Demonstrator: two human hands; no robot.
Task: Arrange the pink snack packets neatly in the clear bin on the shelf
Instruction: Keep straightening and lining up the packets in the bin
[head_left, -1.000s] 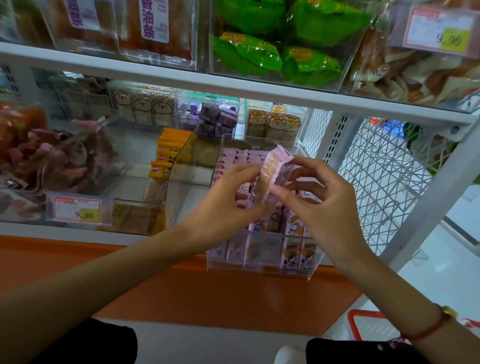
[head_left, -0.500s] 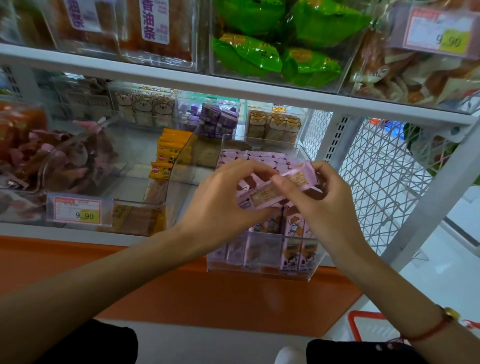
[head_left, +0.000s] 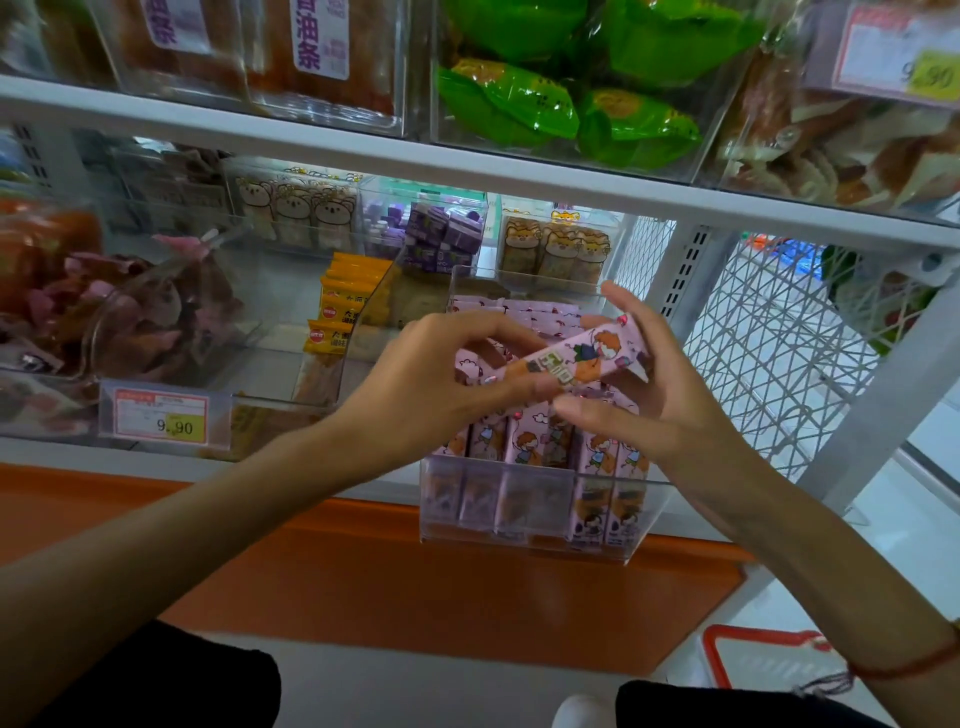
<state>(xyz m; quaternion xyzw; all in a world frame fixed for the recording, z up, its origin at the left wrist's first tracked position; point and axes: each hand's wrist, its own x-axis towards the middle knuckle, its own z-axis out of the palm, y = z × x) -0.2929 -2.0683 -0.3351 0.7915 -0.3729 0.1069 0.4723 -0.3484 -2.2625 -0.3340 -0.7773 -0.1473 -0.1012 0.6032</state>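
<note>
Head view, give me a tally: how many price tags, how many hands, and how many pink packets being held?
Price tags: 2, one lower left, one top right
Hands: 2, left hand and right hand
Pink packet held between both hands: 1
Total: 5

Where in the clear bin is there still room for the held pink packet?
The front row of upright packets looks tightly packed. Behind it, beneath the held packet and both hands, left and right, the clear bin appears lower-filled, though partly hidden. Flat packets crowd the back.
</note>
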